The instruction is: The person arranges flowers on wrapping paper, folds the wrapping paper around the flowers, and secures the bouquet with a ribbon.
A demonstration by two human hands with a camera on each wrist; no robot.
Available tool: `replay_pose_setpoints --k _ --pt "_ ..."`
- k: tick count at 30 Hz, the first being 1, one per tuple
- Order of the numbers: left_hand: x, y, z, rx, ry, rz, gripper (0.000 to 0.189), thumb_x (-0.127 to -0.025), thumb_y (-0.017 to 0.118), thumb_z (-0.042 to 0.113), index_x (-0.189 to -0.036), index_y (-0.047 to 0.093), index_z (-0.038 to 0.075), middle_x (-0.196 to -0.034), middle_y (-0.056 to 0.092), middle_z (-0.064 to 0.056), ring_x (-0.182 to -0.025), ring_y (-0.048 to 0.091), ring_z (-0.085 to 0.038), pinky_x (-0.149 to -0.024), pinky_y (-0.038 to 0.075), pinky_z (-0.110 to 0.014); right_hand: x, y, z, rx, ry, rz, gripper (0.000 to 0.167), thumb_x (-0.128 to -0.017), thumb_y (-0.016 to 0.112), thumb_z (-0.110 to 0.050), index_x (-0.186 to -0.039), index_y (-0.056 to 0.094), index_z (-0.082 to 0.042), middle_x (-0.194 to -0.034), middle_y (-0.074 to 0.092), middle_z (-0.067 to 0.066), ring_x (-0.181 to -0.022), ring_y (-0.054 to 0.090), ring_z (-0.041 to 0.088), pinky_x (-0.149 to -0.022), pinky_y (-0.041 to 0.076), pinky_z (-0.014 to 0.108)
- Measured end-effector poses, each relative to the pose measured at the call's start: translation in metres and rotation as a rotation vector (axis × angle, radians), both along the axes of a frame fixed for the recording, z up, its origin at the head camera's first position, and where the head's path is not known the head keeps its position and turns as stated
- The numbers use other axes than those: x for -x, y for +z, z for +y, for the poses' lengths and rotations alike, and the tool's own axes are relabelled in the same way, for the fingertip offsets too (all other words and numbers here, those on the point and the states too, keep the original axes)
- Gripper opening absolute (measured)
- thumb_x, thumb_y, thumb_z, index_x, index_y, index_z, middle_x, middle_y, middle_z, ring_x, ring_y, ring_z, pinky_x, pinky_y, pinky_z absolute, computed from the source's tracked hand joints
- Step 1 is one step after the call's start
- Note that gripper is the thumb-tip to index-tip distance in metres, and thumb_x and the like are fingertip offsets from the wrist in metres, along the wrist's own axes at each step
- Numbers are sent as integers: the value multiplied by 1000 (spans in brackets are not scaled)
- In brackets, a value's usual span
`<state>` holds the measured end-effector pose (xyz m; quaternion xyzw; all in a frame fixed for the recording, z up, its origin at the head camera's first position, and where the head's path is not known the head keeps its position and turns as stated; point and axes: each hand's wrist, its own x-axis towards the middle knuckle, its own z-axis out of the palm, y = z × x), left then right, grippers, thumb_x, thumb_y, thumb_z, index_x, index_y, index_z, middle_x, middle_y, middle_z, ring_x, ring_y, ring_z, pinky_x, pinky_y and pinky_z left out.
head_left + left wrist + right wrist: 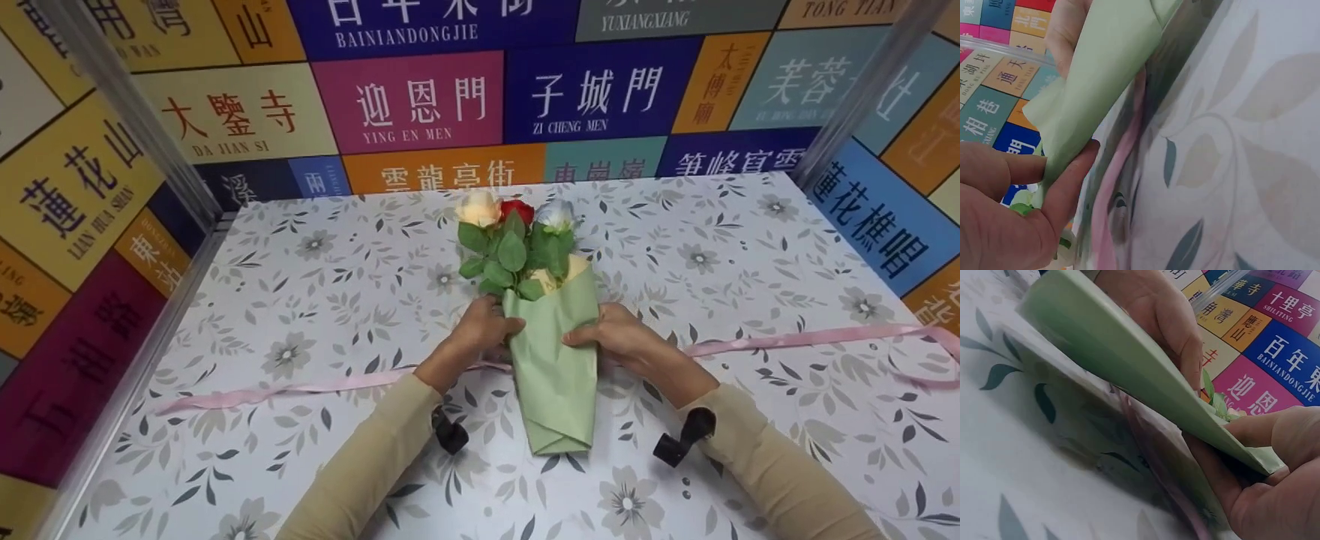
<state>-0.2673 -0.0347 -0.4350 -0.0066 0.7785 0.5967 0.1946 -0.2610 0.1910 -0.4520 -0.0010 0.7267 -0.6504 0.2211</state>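
Observation:
A bouquet wrapped in green paper [553, 367] lies over the middle of the table, its folded bottom end toward me. From its top stick out a cream rose [478, 208], a red rose [517, 213] and a pale blue rose [556, 216] with green leaves [512, 252]. My left hand [484, 328] grips the wrap's left edge, thumb on top and fingers beneath, as the left wrist view shows. On the other edge my right hand [611, 334] pinches the paper the same way. A pink ribbon [330, 386] runs across under the bouquet.
The ribbon's right stretch [810, 341] curls at the table's right side. A white floral cloth [285, 450] covers the table. Panels with printed place names [420, 101] stand behind and at both sides, with clear strips [142, 120] at the corners.

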Motion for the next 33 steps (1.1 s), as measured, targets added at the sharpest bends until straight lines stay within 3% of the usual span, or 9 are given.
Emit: replay_pose_setpoints --k 4,8,10,15,18,20,22,28,33 --pt "-3 -1 -3 179 -20 67 39 -91 71 13 -124 60 -6 -107 66 -18 -70 63 -17 -64 57 -29 -3 -4 -2 -80 27 30 29 -80 73 3 -105 61 11 -83 72 0 -78 72 13 -76 60 28" --pt "-6 -1 -4 344 -31 138 31 -86 78 21 -107 67 0 -97 65 -10 -75 54 -16 -65 44 -25 -5 1 -3 -295 77 104 30 -80 78 -5 -102 65 10 -81 72 3 -71 70 11 -71 59 27" --pt "-7 -2 -4 391 -36 162 31 -85 79 24 -103 68 1 -98 67 -12 -80 55 -19 -67 44 -28 -7 5 -3 -432 102 148 34 -80 80 -12 -104 67 7 -86 73 8 -75 69 13 -74 58 29" --pt "-8 -5 -5 448 -12 181 44 -83 82 33 -112 67 3 -106 71 -13 -90 61 -22 -78 49 -35 -12 12 -3 -716 135 229 61 -81 83 -34 -122 58 3 -115 68 21 -104 65 29 -94 52 44" --pt "-9 -6 -9 408 -25 166 35 -85 80 38 -96 67 8 -83 64 -3 -76 56 -17 -68 46 -31 -16 15 -1 -820 144 245 81 -81 81 -45 -133 46 5 -122 63 25 -111 62 37 -95 50 52" --pt "-10 -6 -13 381 -63 166 34 -88 77 40 -82 61 10 -71 51 2 -67 47 -15 -61 38 -28 -18 17 1 -833 148 230 87 -81 79 -49 -137 42 6 -124 62 27 -112 61 39 -95 50 53" --pt "-11 -4 -20 367 -119 177 35 -89 75 41 -77 61 11 -69 50 3 -64 43 -12 -58 36 -25 -18 20 5 -825 157 214 90 -82 77 -53 -140 41 6 -127 61 28 -115 61 40 -95 50 52" --pt "-14 6 -45 345 -270 176 33 -86 80 31 -106 75 6 -100 73 -9 -71 55 -10 -61 44 -22 -15 33 25 -819 242 207 77 -90 67 -57 -137 54 3 -124 67 24 -105 66 32 -80 54 40" --pt "-15 11 -64 332 -297 189 32 -85 81 20 -112 74 5 -105 74 -9 -80 61 -11 -70 49 -22 -13 38 44 -807 298 306 49 -97 64 -42 -125 68 -2 -117 70 20 -98 66 25 -80 53 38"
